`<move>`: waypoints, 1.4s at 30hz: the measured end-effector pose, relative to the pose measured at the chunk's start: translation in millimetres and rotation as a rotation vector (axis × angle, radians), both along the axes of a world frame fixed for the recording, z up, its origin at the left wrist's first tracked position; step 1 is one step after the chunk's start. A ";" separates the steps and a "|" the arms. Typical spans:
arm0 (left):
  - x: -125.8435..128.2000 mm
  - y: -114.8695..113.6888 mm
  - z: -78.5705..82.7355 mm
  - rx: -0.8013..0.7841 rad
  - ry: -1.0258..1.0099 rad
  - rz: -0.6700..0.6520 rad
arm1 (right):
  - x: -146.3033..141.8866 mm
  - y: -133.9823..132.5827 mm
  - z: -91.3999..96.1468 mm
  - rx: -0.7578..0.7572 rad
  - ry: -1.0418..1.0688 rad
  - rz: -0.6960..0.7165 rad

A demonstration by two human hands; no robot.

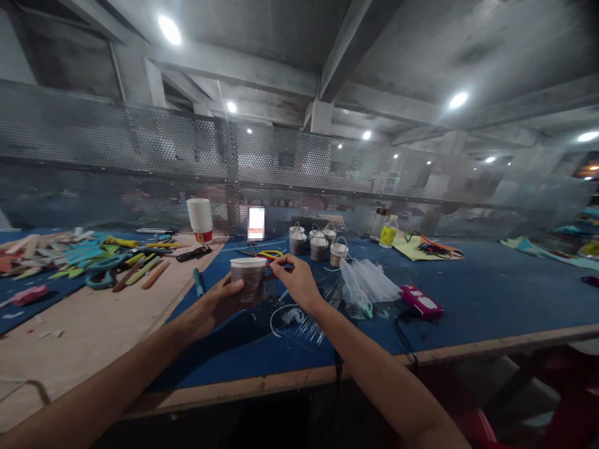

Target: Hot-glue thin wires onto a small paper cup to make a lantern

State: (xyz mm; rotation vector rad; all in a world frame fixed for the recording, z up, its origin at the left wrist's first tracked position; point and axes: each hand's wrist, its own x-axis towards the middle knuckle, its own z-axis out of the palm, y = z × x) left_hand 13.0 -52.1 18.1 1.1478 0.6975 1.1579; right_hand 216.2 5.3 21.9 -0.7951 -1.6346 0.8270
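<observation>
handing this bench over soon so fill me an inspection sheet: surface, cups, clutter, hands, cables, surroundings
Surface: blue tabletop, pale board at left
Job's things: brown white-rimmed cup, held; small cups with looped handles farther back
Clutter: clear plastic bags, thin clear strips, purple pack
Hands: left hand grips the brown cup; right hand has fingertips beside its rim, contact unclear
Cables: black cord at the front edge
Surroundings: perforated screen behind, ceiling lights on
</observation>
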 end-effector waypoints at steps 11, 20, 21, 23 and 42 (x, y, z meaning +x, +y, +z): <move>-7.9 5.8 -9.2 -0.033 -0.013 -0.018 | 0.3 -2.7 3.1 -0.007 -0.001 -0.016; -6.1 2.1 -6.1 -0.055 -0.023 -0.024 | -0.7 2.6 -1.8 -0.034 -0.001 0.002; -6.5 2.2 -6.5 -0.057 -0.030 -0.030 | -0.9 3.8 -2.8 -0.040 -0.001 0.005; -7.4 2.9 -7.5 -0.064 -0.045 -0.037 | -1.5 6.1 -4.5 -0.057 0.001 0.010; 2.7 2.7 1.5 -0.081 0.007 0.042 | -1.5 10.7 -5.1 -0.083 0.038 -0.056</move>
